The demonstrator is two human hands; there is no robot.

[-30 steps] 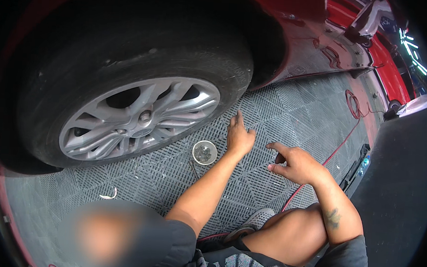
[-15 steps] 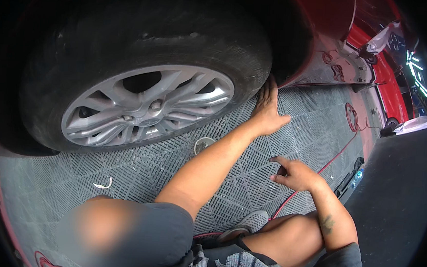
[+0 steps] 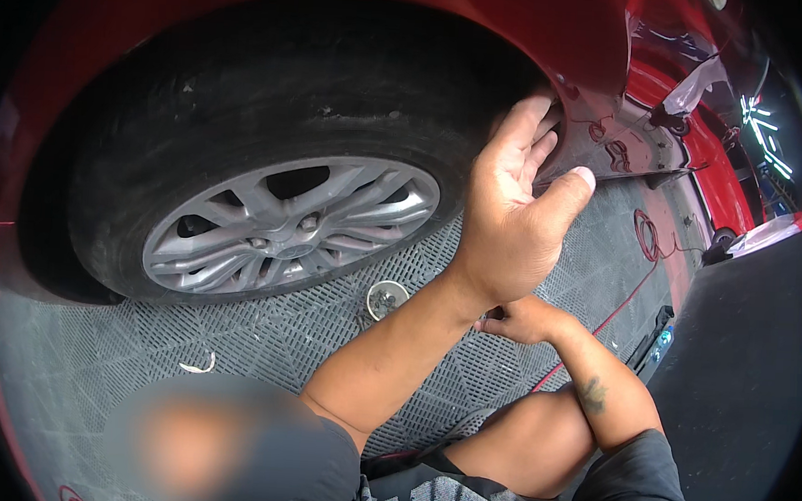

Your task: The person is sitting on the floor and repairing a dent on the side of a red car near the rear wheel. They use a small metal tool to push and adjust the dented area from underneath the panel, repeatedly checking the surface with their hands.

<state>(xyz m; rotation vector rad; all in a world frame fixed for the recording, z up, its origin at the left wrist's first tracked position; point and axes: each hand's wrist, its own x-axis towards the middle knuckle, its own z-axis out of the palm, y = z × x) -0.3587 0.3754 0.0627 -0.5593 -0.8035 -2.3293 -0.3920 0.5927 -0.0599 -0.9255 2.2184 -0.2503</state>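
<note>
My left hand (image 3: 519, 198) is raised at the rear edge of the wheel arch, next to the black tyre (image 3: 329, 81). Its fingers reach toward the lip of the red body panel (image 3: 593, 106), with the thumb spread away; whether the fingertips touch it I cannot tell. The tyre's silver alloy wheel (image 3: 292, 230) shows below and to the left. Behind my left wrist, lower down, is my right hand (image 3: 523, 320). Its bent fingers are partly covered by that wrist; a gap shows between them and no held thing is visible.
A small round white container (image 3: 386, 299) stands on the grey grated floor (image 3: 275, 353) below the tyre. A curled white strip (image 3: 198, 363) lies farther left. A red hose (image 3: 623, 305) runs along the right, near a dark panel (image 3: 734, 363). Another red car (image 3: 722, 178) is beyond.
My left hand has risen from low beside the tyre to the wheel arch edge, closer to my view. My right hand has shifted left, behind the left wrist. My view has tilted upward.
</note>
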